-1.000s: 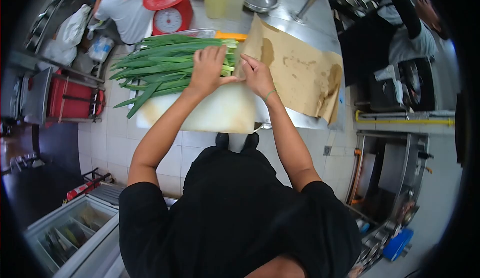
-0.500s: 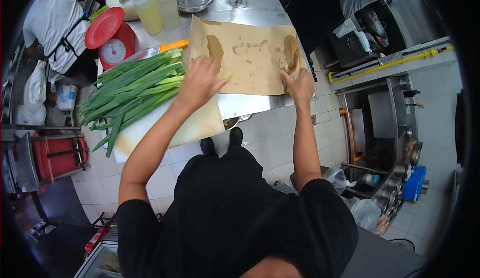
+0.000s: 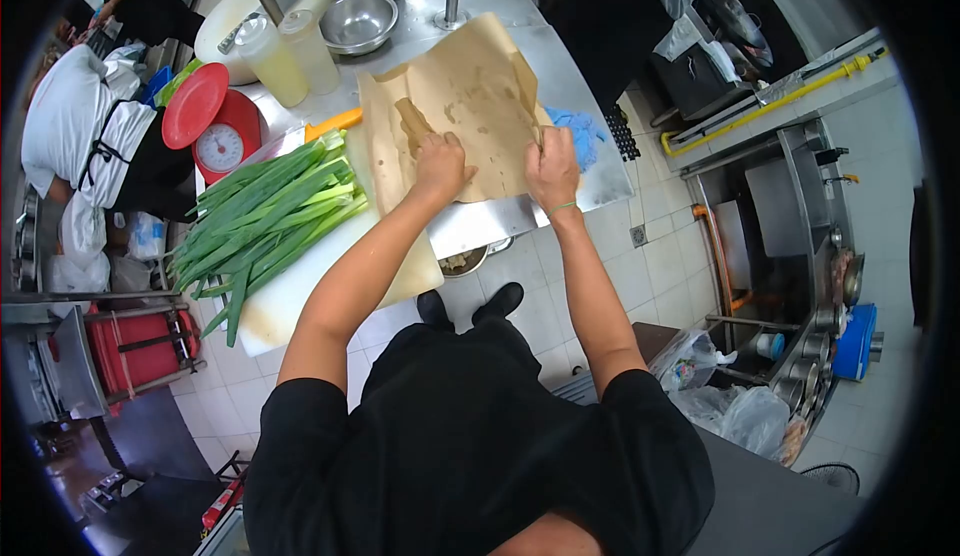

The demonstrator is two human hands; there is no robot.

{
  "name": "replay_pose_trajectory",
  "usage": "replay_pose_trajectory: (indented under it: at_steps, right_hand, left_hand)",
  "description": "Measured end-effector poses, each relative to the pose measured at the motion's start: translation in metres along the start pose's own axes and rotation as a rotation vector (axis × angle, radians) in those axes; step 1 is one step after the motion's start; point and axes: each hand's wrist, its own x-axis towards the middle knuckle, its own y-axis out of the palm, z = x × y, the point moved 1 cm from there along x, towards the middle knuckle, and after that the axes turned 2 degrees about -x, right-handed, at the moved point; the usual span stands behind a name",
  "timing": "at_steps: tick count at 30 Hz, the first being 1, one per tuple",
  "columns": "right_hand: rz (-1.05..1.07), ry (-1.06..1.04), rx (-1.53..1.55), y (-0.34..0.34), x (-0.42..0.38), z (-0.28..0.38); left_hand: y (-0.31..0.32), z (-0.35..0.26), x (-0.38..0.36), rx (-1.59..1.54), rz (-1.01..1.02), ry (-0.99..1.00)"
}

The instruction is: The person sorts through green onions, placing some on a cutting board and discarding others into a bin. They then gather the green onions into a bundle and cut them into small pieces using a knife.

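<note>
A stained sheet of brown paper (image 3: 490, 106) lies on the steel table, its right side lifted and curling inward. My right hand (image 3: 553, 169) is closed on that right edge. My left hand (image 3: 443, 168) rests on the paper's lower left part, fingers bent and drawn together against it. To the left, a bunch of spring onions (image 3: 275, 211) lies across a white cutting board (image 3: 400, 261). Beyond them is a knife with an orange handle (image 3: 335, 124), its blade partly covered by the leaves.
A red kitchen scale (image 3: 225, 141), two squeeze bottles (image 3: 275, 66) and metal bowls (image 3: 358, 24) stand farther back. A crumpled blue cloth (image 3: 578, 141) lies at the table's right edge. One person in white (image 3: 80, 126) bends at the left; another stands beyond the table.
My right hand has moved left, lifting and folding the paper's right edge inward and uncovering the blue cloth. My left hand has shifted right and down, its fingers now more curled.
</note>
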Motion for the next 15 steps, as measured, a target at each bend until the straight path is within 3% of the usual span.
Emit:
replay_pose_trajectory:
  at_steps: [3,5,7,8,9,11,12,13,15]
  right_hand:
    - [0.041,-0.066,0.124,0.028,-0.003,-0.007]
    - [0.135,0.014,0.221,0.05,-0.005,-0.014]
    - [0.205,0.104,0.325,0.056,-0.003,-0.011]
    - [0.264,0.247,0.444,0.061,-0.006,-0.01]
    - [0.318,0.395,0.56,0.059,-0.009,-0.005]
    - [0.387,0.526,0.635,0.055,-0.012,0.004]
    - [0.289,0.483,0.884,0.057,-0.014,0.007]
    - [0.274,0.491,0.884,0.054,-0.015,0.003]
    - [0.437,0.671,1.42,0.041,-0.015,0.006]
  left_hand:
    - [0.011,-0.006,-0.007,-0.069,-0.118,0.029]
    - [0.019,-0.01,-0.005,-0.111,-0.172,0.006]
    - [0.018,-0.021,-0.004,-0.638,-0.438,0.018]
    - [0.022,-0.029,-0.006,-0.758,-0.407,-0.155]
    - [0.026,-0.035,-0.002,-0.764,-0.393,-0.14]
    - [0.037,-0.044,0.003,-1.166,-0.432,-0.255]
    - [0.039,-0.051,0.0,-1.312,-0.403,-0.287]
    - [0.039,-0.058,-0.002,-1.31,-0.391,-0.277]
    - [0.034,-0.07,-0.008,-1.317,-0.442,-0.245]
